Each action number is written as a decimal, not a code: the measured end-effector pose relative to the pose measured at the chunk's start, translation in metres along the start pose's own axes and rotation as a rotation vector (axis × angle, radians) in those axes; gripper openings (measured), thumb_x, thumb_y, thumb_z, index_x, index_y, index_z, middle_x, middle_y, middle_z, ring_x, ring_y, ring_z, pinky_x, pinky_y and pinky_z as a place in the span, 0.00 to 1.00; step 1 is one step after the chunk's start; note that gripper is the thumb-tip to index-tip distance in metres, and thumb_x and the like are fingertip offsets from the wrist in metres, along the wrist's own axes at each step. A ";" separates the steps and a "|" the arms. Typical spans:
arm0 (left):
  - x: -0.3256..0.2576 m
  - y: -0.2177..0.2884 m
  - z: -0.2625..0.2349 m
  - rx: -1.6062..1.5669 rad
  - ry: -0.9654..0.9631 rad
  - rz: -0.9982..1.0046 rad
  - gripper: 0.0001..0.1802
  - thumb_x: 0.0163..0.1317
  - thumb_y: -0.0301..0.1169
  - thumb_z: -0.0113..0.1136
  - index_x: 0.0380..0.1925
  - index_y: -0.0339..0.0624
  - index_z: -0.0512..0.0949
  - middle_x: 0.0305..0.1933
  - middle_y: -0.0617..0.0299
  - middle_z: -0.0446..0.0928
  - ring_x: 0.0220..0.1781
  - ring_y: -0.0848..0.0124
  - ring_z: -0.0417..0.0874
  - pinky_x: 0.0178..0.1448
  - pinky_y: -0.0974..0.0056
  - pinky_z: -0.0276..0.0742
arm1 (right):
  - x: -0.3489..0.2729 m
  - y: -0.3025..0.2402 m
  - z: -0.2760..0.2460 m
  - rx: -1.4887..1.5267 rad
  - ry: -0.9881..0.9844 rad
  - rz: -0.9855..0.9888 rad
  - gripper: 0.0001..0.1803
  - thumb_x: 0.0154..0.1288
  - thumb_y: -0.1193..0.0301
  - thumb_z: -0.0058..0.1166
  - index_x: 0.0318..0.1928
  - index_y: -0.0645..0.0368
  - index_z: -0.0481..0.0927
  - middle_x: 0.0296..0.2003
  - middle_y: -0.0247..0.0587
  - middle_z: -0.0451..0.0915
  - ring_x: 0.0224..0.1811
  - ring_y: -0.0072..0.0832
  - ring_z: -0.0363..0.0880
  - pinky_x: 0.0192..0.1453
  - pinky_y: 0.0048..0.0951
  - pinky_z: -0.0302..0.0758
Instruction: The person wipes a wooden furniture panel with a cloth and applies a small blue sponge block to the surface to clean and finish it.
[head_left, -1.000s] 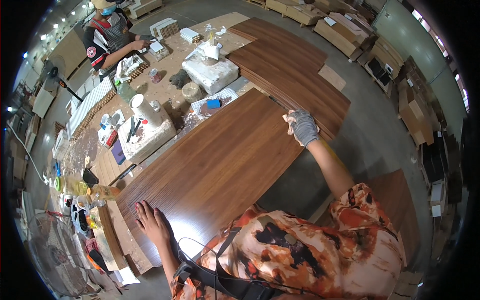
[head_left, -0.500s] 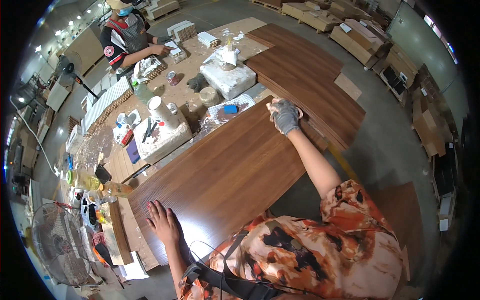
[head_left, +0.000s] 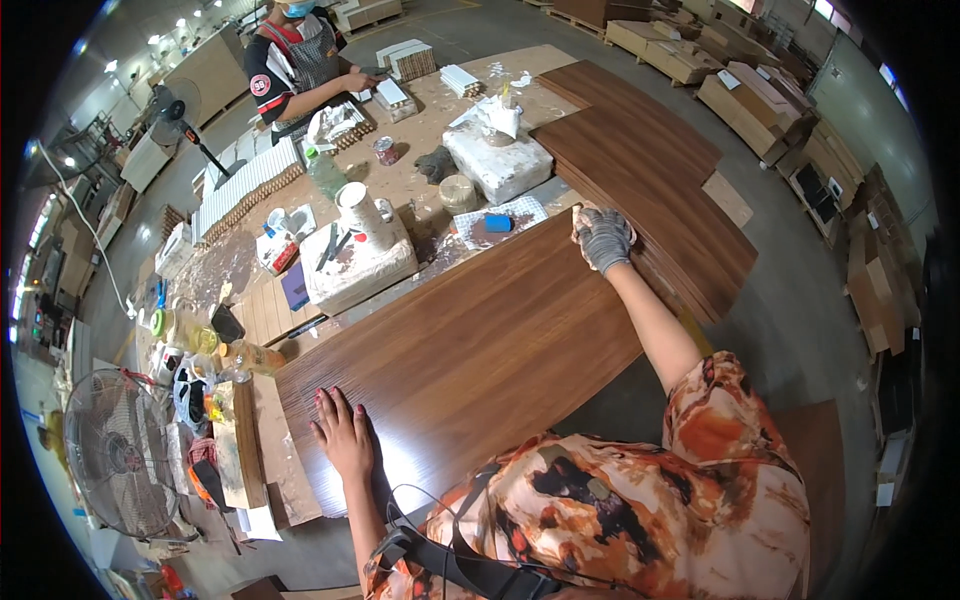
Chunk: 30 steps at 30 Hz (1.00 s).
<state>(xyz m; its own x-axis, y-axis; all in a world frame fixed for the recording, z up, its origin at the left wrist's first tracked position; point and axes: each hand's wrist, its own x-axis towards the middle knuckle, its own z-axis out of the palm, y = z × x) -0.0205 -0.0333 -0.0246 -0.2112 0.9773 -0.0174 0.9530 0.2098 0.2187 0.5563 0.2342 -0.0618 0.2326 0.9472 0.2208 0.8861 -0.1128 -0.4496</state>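
A long brown wood-grain panel [head_left: 470, 330] lies across the bench in front of me. My left hand [head_left: 345, 435], bare, rests flat near its left end with the fingers spread. At the panel's far right end, my right hand [head_left: 604, 240] wears a grey glove and presses down with bent fingers. A pale, crumpled rag [head_left: 578, 232] shows at the edge of that hand; most of it is hidden beneath the palm. Just beyond the right hand is a stack of brown panels [head_left: 640, 150].
Past the panel stand a white-smeared block [head_left: 350, 275] bearing a white cup, another white block [head_left: 500, 165], a blue block [head_left: 498, 223] and a tape roll [head_left: 458, 194]. Bottles [head_left: 250, 357] and a floor fan [head_left: 122, 455] are at left. A co-worker [head_left: 300, 75] handles white strips across the bench.
The view has shifted, so the bench sits further right and a little lower in it. Both hands stay at about the same ends of the panel, the right one still pressing down.
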 end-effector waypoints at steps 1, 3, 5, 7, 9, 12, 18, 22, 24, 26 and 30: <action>0.000 -0.001 0.002 0.000 -0.001 -0.001 0.35 0.82 0.52 0.39 0.83 0.53 0.55 0.88 0.55 0.47 0.89 0.58 0.46 0.87 0.44 0.34 | 0.004 0.010 0.005 0.021 0.089 -0.031 0.10 0.67 0.64 0.62 0.31 0.54 0.86 0.32 0.46 0.84 0.40 0.38 0.84 0.48 0.41 0.82; -0.006 -0.009 0.002 0.017 -0.008 -0.036 0.35 0.82 0.52 0.39 0.83 0.52 0.55 0.88 0.55 0.47 0.89 0.58 0.46 0.87 0.44 0.34 | -0.017 -0.041 0.018 0.027 -0.064 -0.192 0.07 0.65 0.70 0.59 0.29 0.56 0.83 0.27 0.43 0.84 0.31 0.36 0.84 0.36 0.38 0.81; -0.013 -0.010 -0.001 0.028 0.003 -0.055 0.35 0.82 0.52 0.39 0.83 0.52 0.55 0.88 0.55 0.47 0.89 0.58 0.45 0.87 0.43 0.34 | -0.061 -0.136 -0.013 -0.213 -0.157 -0.454 0.03 0.57 0.77 0.61 0.27 0.57 0.82 0.27 0.42 0.85 0.29 0.35 0.85 0.32 0.36 0.81; -0.008 -0.007 -0.002 0.005 0.000 -0.037 0.36 0.81 0.53 0.40 0.83 0.52 0.54 0.88 0.55 0.46 0.89 0.58 0.44 0.87 0.44 0.33 | -0.102 -0.177 0.000 -0.002 -0.212 -0.519 0.12 0.72 0.67 0.52 0.34 0.58 0.85 0.40 0.49 0.88 0.31 0.38 0.87 0.37 0.34 0.85; -0.008 -0.009 -0.001 -0.001 -0.001 -0.032 0.37 0.81 0.53 0.41 0.83 0.52 0.54 0.89 0.55 0.45 0.89 0.58 0.44 0.87 0.44 0.32 | -0.150 -0.222 0.030 0.014 0.263 -0.841 0.12 0.75 0.66 0.49 0.40 0.58 0.82 0.40 0.50 0.87 0.35 0.39 0.87 0.42 0.39 0.86; -0.010 -0.013 -0.006 0.022 -0.032 -0.040 0.37 0.80 0.55 0.42 0.83 0.54 0.55 0.89 0.55 0.45 0.89 0.58 0.44 0.87 0.43 0.32 | -0.136 -0.211 0.064 0.407 0.105 -0.907 0.11 0.77 0.65 0.49 0.43 0.57 0.81 0.40 0.49 0.85 0.41 0.39 0.86 0.51 0.43 0.86; -0.032 -0.026 -0.020 -0.072 -0.087 0.037 0.35 0.78 0.50 0.49 0.82 0.58 0.59 0.88 0.54 0.47 0.89 0.55 0.46 0.87 0.40 0.34 | -0.004 -0.089 0.046 0.569 -0.345 -0.240 0.15 0.73 0.62 0.52 0.31 0.56 0.82 0.28 0.41 0.83 0.28 0.34 0.83 0.32 0.39 0.79; -0.087 -0.053 -0.028 -0.075 -0.058 -0.078 0.33 0.78 0.47 0.50 0.81 0.61 0.62 0.87 0.51 0.48 0.88 0.50 0.46 0.86 0.40 0.36 | 0.022 -0.045 0.000 0.730 -0.249 0.079 0.22 0.79 0.55 0.49 0.28 0.54 0.81 0.19 0.35 0.80 0.15 0.27 0.76 0.16 0.34 0.69; -0.129 -0.070 -0.035 -0.084 -0.023 -0.168 0.32 0.76 0.46 0.53 0.79 0.62 0.66 0.86 0.43 0.47 0.87 0.44 0.46 0.86 0.40 0.39 | 0.005 -0.056 -0.002 0.850 -0.257 0.243 0.16 0.80 0.62 0.48 0.38 0.56 0.84 0.24 0.38 0.82 0.16 0.29 0.76 0.17 0.36 0.71; -0.162 -0.074 -0.032 -0.072 0.064 -0.181 0.30 0.75 0.43 0.57 0.76 0.60 0.70 0.85 0.41 0.48 0.86 0.44 0.48 0.85 0.41 0.44 | 0.011 -0.035 0.005 0.387 -0.205 -0.027 0.14 0.80 0.68 0.47 0.42 0.60 0.85 0.28 0.42 0.84 0.16 0.30 0.78 0.19 0.38 0.76; -0.209 -0.059 -0.024 -0.299 0.324 -0.539 0.23 0.67 0.39 0.71 0.56 0.37 0.79 0.61 0.46 0.68 0.66 0.50 0.66 0.71 0.48 0.63 | -0.014 -0.079 0.045 0.165 -0.216 -0.313 0.13 0.77 0.63 0.49 0.41 0.55 0.84 0.35 0.41 0.82 0.30 0.34 0.78 0.32 0.39 0.71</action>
<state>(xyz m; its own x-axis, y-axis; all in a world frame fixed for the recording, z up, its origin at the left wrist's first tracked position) -0.0376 -0.2504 -0.0101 -0.7363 0.6715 0.0829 0.6063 0.6003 0.5216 0.4648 0.2432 -0.0689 -0.1435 0.9712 0.1901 0.8202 0.2242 -0.5263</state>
